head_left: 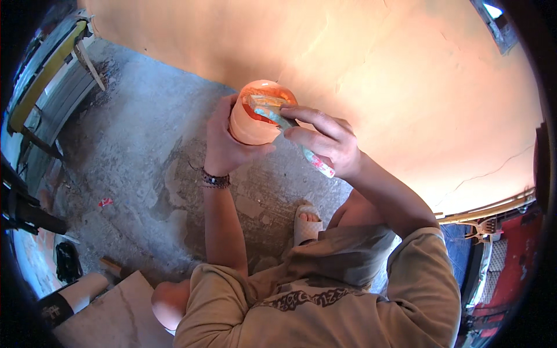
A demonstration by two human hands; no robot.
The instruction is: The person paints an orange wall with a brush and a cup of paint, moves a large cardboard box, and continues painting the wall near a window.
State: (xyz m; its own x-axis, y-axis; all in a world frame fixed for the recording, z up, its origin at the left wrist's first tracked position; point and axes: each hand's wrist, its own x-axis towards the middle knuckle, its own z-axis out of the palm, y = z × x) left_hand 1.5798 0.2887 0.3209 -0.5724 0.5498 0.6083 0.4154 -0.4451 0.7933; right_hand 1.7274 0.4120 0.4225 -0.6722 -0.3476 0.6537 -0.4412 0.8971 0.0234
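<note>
Toward twelve o'clock, the paintbrush (271, 115) was finger-clamped by the right hand (336, 145), the paint cup (252, 129) by the left hand (221, 143). Loading seemed underway; steadiness was needed.

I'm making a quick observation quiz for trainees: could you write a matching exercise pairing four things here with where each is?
1. Cup
2. Brush
3. Bracelet
4. Slipper

A. Around the left wrist
B. On a foot
C. In the right hand
D. In the left hand

Right pairs: 1-D, 2-C, 3-A, 4-B
</note>
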